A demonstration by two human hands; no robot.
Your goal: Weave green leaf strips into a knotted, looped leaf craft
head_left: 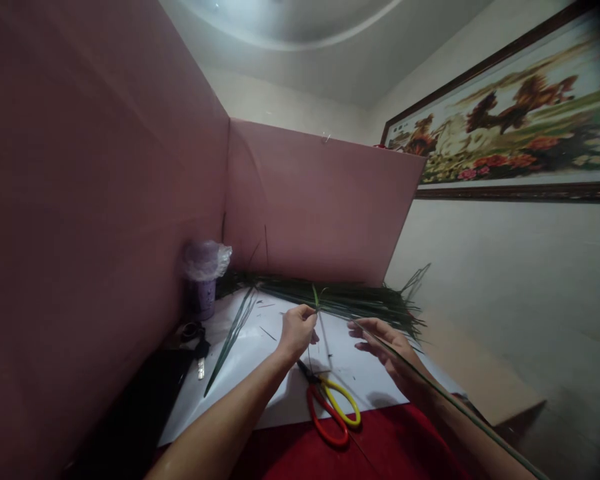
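Observation:
My left hand (297,330) is closed in a pinch on a small folded green leaf piece (317,299) above the white sheet (260,347). My right hand (387,350) is to its right, fingers partly curled, with a long thin green leaf strip (445,397) running from its fingertips back along my forearm. A pile of long green leaves (350,300) lies just beyond both hands along the pink partition. Scissors with one red and one yellow handle (333,407) lie on the sheet below my hands.
Pink partition boards (310,200) wall off the left and back. A purple cup with a plastic cover (204,277) stands in the corner. Loose leaf strips (230,340) and dark small tools (196,337) lie at left. Red cloth (380,447) covers the near table. A framed picture (510,127) hangs on the right wall.

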